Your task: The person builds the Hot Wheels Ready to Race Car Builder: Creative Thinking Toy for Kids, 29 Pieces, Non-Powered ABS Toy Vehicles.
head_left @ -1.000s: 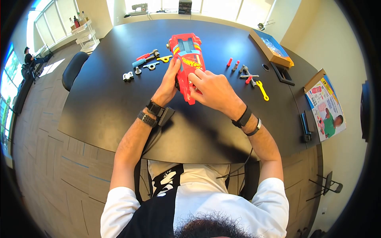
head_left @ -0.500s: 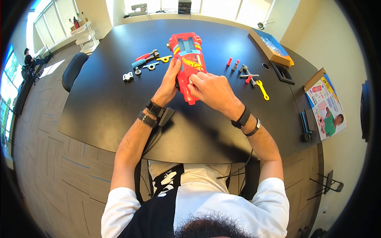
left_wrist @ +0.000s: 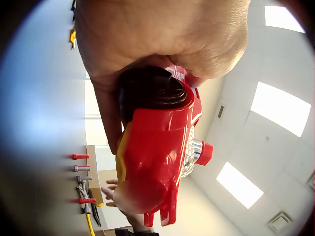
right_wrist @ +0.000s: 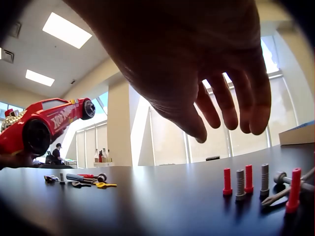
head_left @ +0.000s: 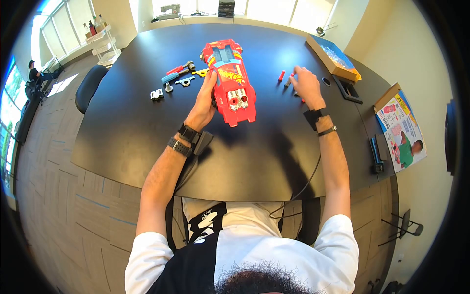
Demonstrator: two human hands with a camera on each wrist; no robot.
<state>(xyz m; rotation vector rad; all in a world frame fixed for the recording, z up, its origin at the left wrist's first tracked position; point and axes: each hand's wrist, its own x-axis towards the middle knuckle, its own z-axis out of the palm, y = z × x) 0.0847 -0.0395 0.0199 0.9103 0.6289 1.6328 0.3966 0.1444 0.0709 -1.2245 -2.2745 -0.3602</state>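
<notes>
My left hand (head_left: 202, 105) grips a red toy car (head_left: 221, 76) by its side and holds it up over the table. A chrome engine piece (head_left: 238, 99) on the car's hood faces up. In the left wrist view, a red-tipped silver plug (left_wrist: 203, 152) sticks out from that engine. My right hand (head_left: 307, 87) hovers above a row of plastic screws at the right, fingers loosely bent and holding nothing. Among them, a red screw (right_wrist: 227, 182) and a grey screw (right_wrist: 239, 185) stand upright below the fingertips. A screwdriver tip (right_wrist: 273, 199) lies beside them.
Left of the car lie a blue-handled tool (head_left: 172, 77), a yellow part (head_left: 200, 73), a grey part (head_left: 185, 82) and a small white engine-like piece (head_left: 156, 94). An open box (head_left: 338, 68) sits at the back right, with a printed box panel (head_left: 400, 130) at the right edge.
My right hand has left the car's hood and moved right, over the screws. The chrome engine piece is now uncovered. My left hand keeps its grip, the car shifting slightly left.
</notes>
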